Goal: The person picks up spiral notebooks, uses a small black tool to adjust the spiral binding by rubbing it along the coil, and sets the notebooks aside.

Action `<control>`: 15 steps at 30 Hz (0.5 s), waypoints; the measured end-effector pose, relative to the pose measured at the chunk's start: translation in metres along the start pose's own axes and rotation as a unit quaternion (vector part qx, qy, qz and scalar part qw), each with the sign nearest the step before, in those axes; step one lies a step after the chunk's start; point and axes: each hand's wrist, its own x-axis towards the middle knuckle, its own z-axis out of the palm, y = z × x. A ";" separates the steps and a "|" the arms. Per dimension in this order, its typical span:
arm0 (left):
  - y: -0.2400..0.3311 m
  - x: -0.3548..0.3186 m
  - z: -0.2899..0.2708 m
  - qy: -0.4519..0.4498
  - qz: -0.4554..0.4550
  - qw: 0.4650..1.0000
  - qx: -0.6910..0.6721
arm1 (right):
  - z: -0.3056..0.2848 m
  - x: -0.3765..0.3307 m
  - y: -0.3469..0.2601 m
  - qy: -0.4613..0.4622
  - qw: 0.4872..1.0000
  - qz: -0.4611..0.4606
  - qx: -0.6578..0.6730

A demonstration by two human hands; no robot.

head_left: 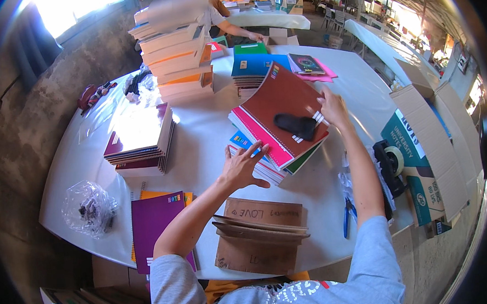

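Note:
A brown spiral notebook (288, 97) lies askew on a pile, with a dark, soft-looking black object (297, 126) and white label strips on it. My right hand (334, 110) has its fingers closed on the notebook's right edge. Under it show a pink notebook (256, 133), a green one and several with blue and white covers. My left hand (243, 167) is spread beside the pile's left side, fingertips at the pink cover's edge; whether they touch is unclear. Closer to me stands a folded brown cardboard piece (261, 233) with handwriting.
Left are maroon notebooks (138, 138), a purple notebook (158, 225) and a clear plastic bag (88, 208). A tall notebook stack (181, 61) and blue notebooks (255, 65) stand behind. Right are blue-handled pliers (347, 218), a tape dispenser (390, 163) and an open carton (419, 143). Another person's hand (256, 37) is beyond.

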 end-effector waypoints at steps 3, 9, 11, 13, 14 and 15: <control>-0.001 0.004 -0.001 -0.013 -0.001 1.000 0.001 | -0.033 -0.001 -0.028 0.037 0.997 -0.058 -0.018; 0.004 0.008 -0.015 -0.068 -0.025 0.997 -0.002 | -0.070 0.003 -0.054 0.116 0.983 -0.096 -0.108; 0.004 0.010 -0.016 -0.068 -0.026 0.997 -0.023 | -0.080 0.003 -0.050 0.134 0.981 -0.082 -0.112; 0.009 0.016 -0.025 -0.112 -0.040 0.992 -0.041 | -0.094 -0.002 -0.039 0.235 0.967 -0.074 -0.069; 0.006 0.019 -0.029 -0.124 -0.047 0.991 -0.027 | -0.102 -0.007 -0.044 0.243 0.966 -0.026 -0.081; 0.007 0.021 -0.036 -0.132 -0.047 0.990 -0.013 | -0.108 -0.014 -0.040 0.245 0.966 -0.025 -0.084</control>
